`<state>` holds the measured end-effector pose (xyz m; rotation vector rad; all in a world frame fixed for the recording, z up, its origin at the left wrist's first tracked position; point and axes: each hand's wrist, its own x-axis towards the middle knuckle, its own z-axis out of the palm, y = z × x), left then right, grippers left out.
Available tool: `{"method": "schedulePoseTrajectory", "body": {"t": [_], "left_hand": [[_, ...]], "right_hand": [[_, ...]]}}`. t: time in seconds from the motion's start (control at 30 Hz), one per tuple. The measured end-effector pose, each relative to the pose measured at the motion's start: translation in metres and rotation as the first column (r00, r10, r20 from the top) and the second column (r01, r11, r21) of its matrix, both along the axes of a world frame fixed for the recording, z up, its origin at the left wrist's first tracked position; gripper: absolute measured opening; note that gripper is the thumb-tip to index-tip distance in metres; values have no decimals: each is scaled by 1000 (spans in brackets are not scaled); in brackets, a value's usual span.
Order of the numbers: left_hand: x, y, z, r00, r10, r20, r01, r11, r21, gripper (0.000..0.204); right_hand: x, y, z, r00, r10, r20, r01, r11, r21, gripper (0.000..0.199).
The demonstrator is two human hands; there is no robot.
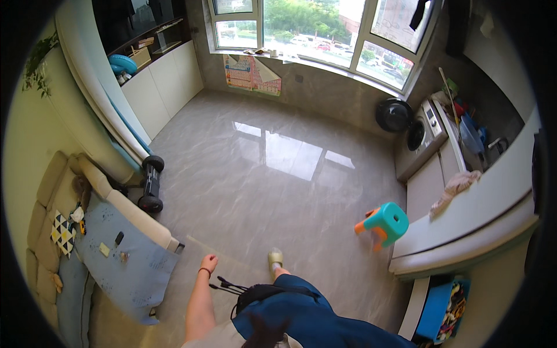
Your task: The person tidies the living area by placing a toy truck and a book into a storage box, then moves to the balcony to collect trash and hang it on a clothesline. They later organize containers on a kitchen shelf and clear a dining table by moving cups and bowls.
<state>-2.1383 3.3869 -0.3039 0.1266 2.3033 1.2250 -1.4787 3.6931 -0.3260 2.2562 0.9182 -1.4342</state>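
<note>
My left hand (209, 263) hangs low over the grey floor, its fingers curled closed, and nothing shows in it. A dark band circles the wrist. Nearest to that hand are the sofa's front corner and the dark cords (228, 285) at my waist. My right hand is out of the picture. Below, my foot in a pale slipper (275, 258) is on the floor, under the dark blue shorts (313, 313).
A teal and orange stool (392, 223) stands at right, before the washing machine (426, 129) and counter. At left are a sofa (116, 200) with a blue cover and a black hoverboard (152, 184). A blue bin (436, 310) sits lower right; windows span the far wall.
</note>
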Motion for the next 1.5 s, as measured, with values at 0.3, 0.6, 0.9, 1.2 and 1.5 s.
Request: {"method": "schedulePoseTrajectory", "body": {"t": [0.3, 0.6, 0.9, 1.2, 1.5], "left_hand": [[-38, -19, -63, 724, 497, 478, -366, 864, -345, 12], [-175, 36, -61, 648, 491, 582, -233, 855, -463, 12], [-558, 216, -10, 828, 495, 264, -457, 868, -193, 12], [-781, 425, 12, 961, 124, 247, -140, 989, 48, 17], [-859, 494, -27, 838, 170, 519, 8, 946, -324, 18]], "right_hand": [[-437, 290, -17, 800, 594, -88, -431, 669, 606, 14], [-936, 371, 158, 313, 812, -493, -111, 547, 830, 24], [-891, 413, 22, 661, 728, -182, -602, 659, 451, 13], [-868, 453, -1, 998, 31, 51, -29, 999, -34, 20], [-1282, 746, -9, 573, 770, 279, -632, 199, 749, 17]]}}
